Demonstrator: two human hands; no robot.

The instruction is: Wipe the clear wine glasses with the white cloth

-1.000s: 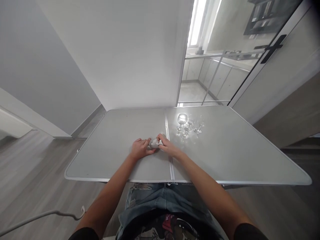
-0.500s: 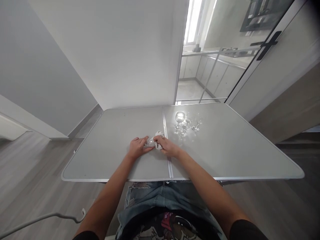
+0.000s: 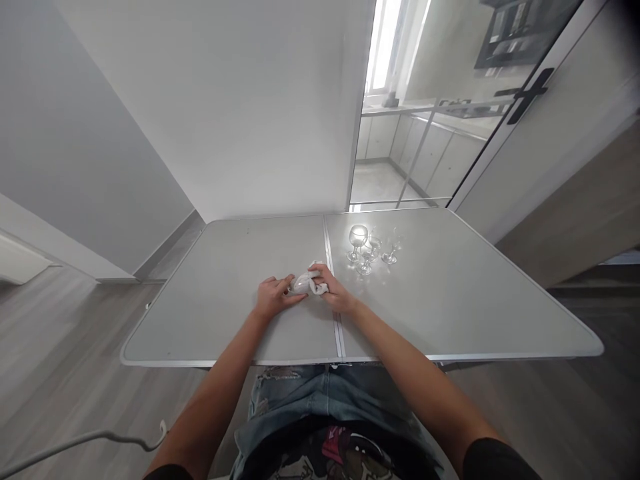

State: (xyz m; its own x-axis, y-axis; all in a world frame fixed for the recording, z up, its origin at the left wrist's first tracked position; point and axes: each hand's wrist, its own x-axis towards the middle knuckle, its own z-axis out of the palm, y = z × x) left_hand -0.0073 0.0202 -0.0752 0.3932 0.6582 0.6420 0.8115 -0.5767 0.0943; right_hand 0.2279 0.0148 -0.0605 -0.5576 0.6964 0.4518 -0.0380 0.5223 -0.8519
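Observation:
Both my hands meet over the middle of a grey folding table (image 3: 450, 307). My left hand (image 3: 273, 298) grips a small clear glass (image 3: 299, 285) lying sideways between the hands. My right hand (image 3: 334, 291) presses a white cloth (image 3: 318, 287) against the glass's far end. Much of the glass is hidden by fingers and cloth.
Three clear stemmed glasses (image 3: 369, 248) stand upright together on the table's far right half, just beyond my right hand. A metal seam (image 3: 330, 260) divides the tabletop. A white wall stands behind the table, a glass door (image 3: 425, 133) at the right. A white cable (image 3: 75, 443) lies on the floor at left.
The cloth has shifted around the glass as my right hand turns it. The camera has tilted slightly; hands stay at the same spot on the table.

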